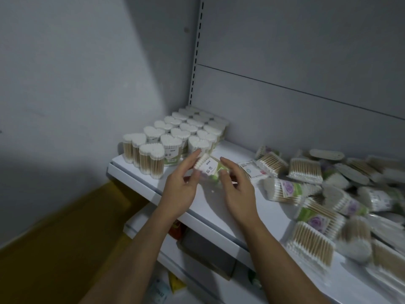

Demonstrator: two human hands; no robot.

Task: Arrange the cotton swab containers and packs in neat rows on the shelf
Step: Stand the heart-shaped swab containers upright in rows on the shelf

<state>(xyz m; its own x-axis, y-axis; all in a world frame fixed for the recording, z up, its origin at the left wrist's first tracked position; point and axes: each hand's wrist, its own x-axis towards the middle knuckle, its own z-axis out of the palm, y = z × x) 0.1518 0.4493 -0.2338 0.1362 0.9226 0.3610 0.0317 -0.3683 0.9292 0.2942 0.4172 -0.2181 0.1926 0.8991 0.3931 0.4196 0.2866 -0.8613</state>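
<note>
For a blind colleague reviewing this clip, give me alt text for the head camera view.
The left hand and right hand hold a clear cotton swab container tilted above a white shelf. Heart-shaped containers stand in neat rows at the shelf's left end; swab packs lie jumbled on its right.

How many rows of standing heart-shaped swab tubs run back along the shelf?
3. The left row lies nearest the wall, the middle row next to it, the right row nearest the loose packs. More at the back may be hidden.
</note>
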